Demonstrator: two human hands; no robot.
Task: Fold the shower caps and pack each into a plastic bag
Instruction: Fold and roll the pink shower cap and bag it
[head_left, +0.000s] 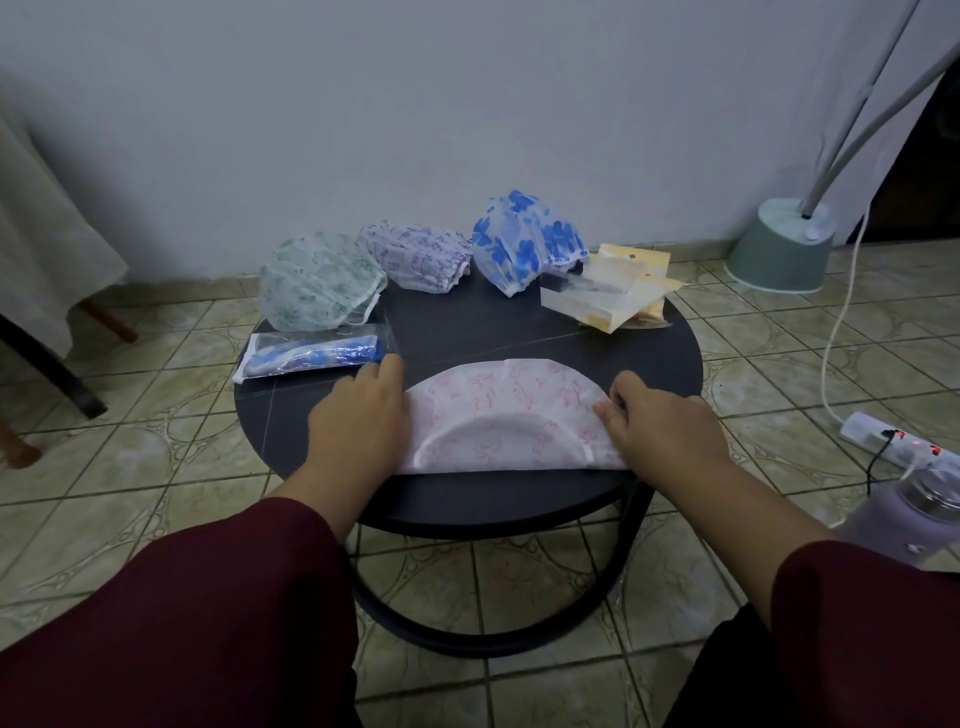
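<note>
left hand (363, 415) lies flat, right hand (660, 421) pinches the pink-printed cap (511, 415); print unreadable.

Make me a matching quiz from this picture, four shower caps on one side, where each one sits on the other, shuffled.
Things:
1. pink cap
2. green cap
3. purple cap
4. blue flowered cap

Places:
A. back of the table, middle
B. back left, behind a packed bag
C. front, folded flat between left hand and right hand
D. back right, beside the yellow-edged bags

Pairs: 1-C, 2-B, 3-A, 4-D
</note>
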